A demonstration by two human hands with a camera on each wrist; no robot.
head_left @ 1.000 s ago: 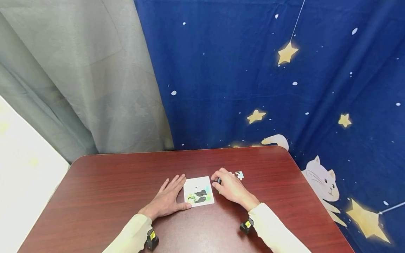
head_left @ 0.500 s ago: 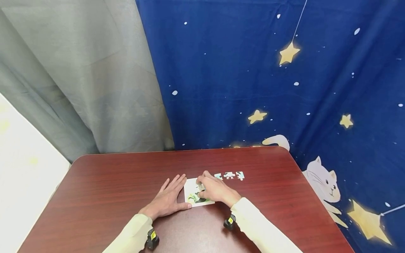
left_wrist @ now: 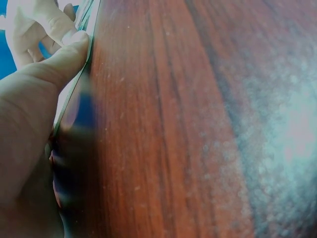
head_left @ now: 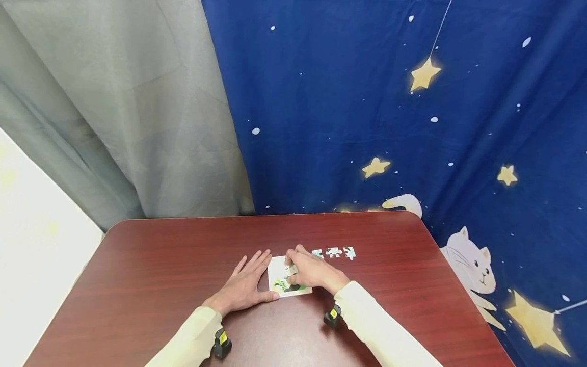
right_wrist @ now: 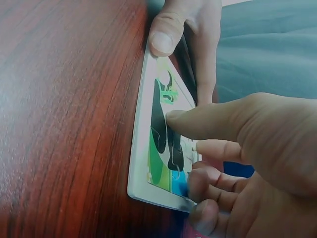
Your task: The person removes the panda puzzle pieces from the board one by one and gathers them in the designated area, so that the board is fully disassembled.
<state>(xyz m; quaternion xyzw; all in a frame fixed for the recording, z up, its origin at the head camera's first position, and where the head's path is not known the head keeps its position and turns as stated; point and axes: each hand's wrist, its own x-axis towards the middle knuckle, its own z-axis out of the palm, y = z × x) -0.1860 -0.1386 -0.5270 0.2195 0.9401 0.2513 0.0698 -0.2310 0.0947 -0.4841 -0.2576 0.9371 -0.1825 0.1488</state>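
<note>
A white square puzzle board with a panda picture lies flat on the table. My left hand rests flat at its left side, fingers spread, the thumb on the board's near left corner. Over the board's upper right part, my right hand has its thumb and fingertips curled down. A pale puzzle piece shows between thumb and index finger in the right wrist view, mostly hidden by the fingers. The black panda part and green leaves lie in the board's lower part.
Several loose puzzle pieces lie in a row on the dark red wooden table, right of and beyond the board. A grey curtain and a blue starry curtain hang behind the table.
From among the loose pieces, my right hand has moved left over the board with a piece, then stayed there. My left hand has held its place.
</note>
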